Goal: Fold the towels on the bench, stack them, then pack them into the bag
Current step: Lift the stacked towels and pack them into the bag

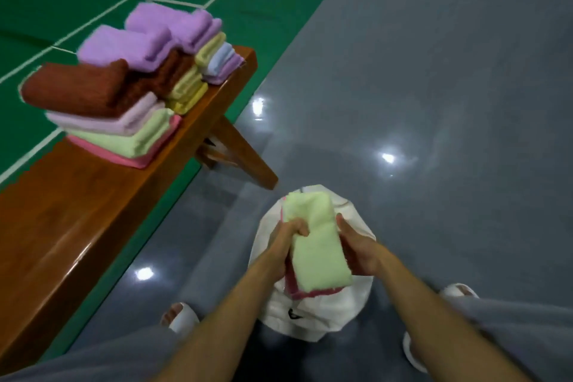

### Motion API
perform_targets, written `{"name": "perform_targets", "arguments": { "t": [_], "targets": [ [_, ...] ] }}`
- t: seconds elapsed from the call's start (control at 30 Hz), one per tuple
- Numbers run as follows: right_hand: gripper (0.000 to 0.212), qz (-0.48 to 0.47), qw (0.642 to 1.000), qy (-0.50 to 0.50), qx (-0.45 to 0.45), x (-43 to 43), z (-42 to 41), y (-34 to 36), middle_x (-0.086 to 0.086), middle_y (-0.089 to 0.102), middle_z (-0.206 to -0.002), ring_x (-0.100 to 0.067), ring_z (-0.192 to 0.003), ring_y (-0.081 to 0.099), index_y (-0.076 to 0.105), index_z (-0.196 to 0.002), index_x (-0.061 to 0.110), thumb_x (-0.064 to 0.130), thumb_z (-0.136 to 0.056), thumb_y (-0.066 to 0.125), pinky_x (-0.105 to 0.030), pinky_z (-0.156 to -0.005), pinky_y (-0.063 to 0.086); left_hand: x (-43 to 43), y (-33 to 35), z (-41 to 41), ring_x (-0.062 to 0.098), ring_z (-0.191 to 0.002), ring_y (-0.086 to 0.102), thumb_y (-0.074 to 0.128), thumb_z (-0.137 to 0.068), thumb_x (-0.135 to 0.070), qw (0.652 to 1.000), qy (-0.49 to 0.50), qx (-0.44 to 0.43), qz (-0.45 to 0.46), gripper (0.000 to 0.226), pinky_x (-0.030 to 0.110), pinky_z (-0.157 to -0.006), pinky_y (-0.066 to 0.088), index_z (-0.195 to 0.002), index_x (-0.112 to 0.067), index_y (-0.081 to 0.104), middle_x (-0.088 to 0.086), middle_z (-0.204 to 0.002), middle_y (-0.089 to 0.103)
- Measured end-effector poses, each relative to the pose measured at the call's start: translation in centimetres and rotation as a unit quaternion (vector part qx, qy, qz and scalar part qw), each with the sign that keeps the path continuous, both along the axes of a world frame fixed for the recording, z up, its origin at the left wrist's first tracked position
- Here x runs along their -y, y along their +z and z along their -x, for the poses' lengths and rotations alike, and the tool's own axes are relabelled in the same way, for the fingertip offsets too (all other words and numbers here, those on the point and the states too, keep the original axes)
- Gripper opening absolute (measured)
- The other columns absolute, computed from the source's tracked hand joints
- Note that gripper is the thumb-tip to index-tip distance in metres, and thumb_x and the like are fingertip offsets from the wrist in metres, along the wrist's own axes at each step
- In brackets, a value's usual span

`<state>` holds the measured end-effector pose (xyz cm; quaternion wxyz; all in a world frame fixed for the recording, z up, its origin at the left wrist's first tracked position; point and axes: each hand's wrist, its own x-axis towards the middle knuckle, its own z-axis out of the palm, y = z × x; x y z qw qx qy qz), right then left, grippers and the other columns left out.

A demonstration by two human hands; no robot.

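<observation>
A: Item: green-and-pink towel bundle (319, 245), held over white bag (350, 310). Step?
B: Packing. Left hand (290, 231), right hand (356, 245): fingers curled round it. Next: lower inside; stacks (124, 87) remain on surface (77, 211).

Can't see inside the white bag (328, 319), the green towel (316, 245) covers its mouth. The pink towel (299, 292) underneath only shows an edge. On the right hand (356, 246) the fingers are tucked behind the bundle. The bag's black mark (293, 314) is too smeared to read, and the bench (93, 211) runs out of view on the left.
</observation>
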<state>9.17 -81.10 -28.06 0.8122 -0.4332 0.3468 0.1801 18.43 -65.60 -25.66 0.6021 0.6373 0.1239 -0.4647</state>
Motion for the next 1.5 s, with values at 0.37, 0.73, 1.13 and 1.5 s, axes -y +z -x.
{"name": "perform_targets", "arguments": {
  "t": [0.37,0.73,1.13,1.5],
  "targets": [
    [0.045,-0.067,0.983,-0.057,-0.159,-1.8,2.0,-13.3,-0.018,0.077,-0.104,-0.034,-0.096,0.073,0.066,-0.122,0.005,0.015,-0.079,0.077,-0.043,-0.08,0.059,1.9,-15.5,2.1,0.046,-0.111,0.067,0.08,-0.047,-0.041,0.989,-0.028,-0.111,-0.091,0.085,0.057,-0.103,0.053,-0.125,-0.008,0.071,0.025,-0.118,0.072],
    [0.052,-0.074,0.975,-0.109,-0.181,-2.3,-0.1,-18.8,-0.021,0.074,-0.11,-0.036,-0.101,0.07,0.072,-0.121,0.004,0.019,-0.071,0.077,-0.046,-0.088,0.059,-0.3,-15.6,8.2,0.031,-0.14,0.046,0.016,-0.082,-0.094,0.955,-0.104,0.023,-0.276,0.11,0.042,-0.12,0.034,-0.16,-0.018,0.033,0.009,-0.156,0.047],
    [0.044,-0.086,0.961,-0.093,-0.245,-3.9,-0.7,-18.4,-0.016,0.075,-0.096,-0.035,-0.092,0.07,0.07,-0.117,0.009,0.022,-0.075,0.073,-0.039,-0.08,0.058,-2.9,-14.9,12.6,0.032,-0.121,0.048,0.067,-0.076,-0.06,0.651,-0.624,0.342,-0.265,0.089,0.047,-0.113,0.033,-0.145,-0.011,0.038,0.009,-0.134,0.052],
    [0.068,0.157,0.954,0.035,-0.253,-6.7,1.8,-18.9,-0.007,0.064,-0.117,-0.022,-0.1,0.061,0.06,-0.114,0.012,0.027,-0.05,0.078,-0.032,-0.083,0.058,-3.7,-14.1,12.1,0.025,-0.062,0.064,0.046,-0.077,-0.027,0.677,-0.478,0.529,-0.182,0.04,0.034,-0.052,0.045,-0.113,-0.019,0.062,0.002,-0.077,0.067]
  ]
}}
